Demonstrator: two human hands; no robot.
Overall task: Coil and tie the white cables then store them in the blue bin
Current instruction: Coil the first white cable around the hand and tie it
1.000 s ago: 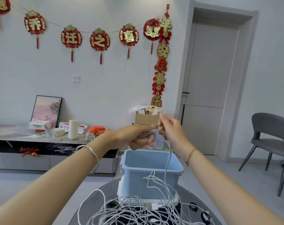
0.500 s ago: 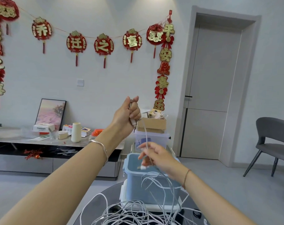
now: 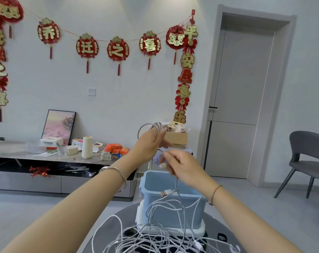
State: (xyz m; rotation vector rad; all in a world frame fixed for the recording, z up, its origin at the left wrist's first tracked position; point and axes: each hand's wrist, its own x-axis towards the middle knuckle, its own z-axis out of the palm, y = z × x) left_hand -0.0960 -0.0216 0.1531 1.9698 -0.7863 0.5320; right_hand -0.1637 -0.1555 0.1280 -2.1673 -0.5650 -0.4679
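Both hands are up in front of the person, above the blue bin (image 3: 151, 181). The left hand (image 3: 149, 143) is the higher of the two, its fingers curled round a white cable (image 3: 147, 127) whose loops arc up and over the top of the hand. It's a small round coil, gripped at its lower edge. Just below and to the right, the right hand (image 3: 182, 165) pinches the same cable, fingers bent over the strand, and a short length runs across the gap between the two hands.

From the right hand the loose tail drops straight down in front of the bin's opening. The USB plug (image 3: 166, 193), with its orange tip, dangles at about the height of the near rim. The rest of that tail trails down the bin's front wall into the cable pile (image 3: 146, 240), a loose white tangle spread across the dark round table (image 3: 107, 232) right in front of the bin.

The bin itself sits on a white tray (image 3: 139, 214). Black rings (image 3: 222, 236) lie on the table to the right of the tangle. The held coil is well above the bin, not in it.
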